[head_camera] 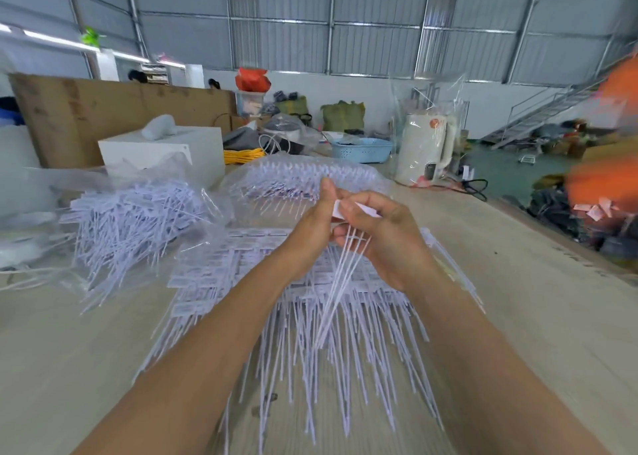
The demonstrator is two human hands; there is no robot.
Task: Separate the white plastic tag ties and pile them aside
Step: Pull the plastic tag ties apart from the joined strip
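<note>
Both hands are raised over the middle of the table and hold a small strip of white tag ties point(340, 275). My left hand point(316, 220) pinches the strip's flat tag end from the left. My right hand point(379, 233) grips the same tag end from the right, and the thin tails hang down below the fingers. Under the hands lies a wide spread of joined white tag ties point(300, 323), tails pointing toward me. A loose heap of separated ties point(138, 227) sits at the left on clear plastic.
A clear bag of packed ties point(303, 178) lies behind the hands. Farther back stand a white box point(165, 151), a blue basket point(362, 149) and a white kettle in plastic wrap point(424, 147). The table's right edge point(552, 240) runs diagonally.
</note>
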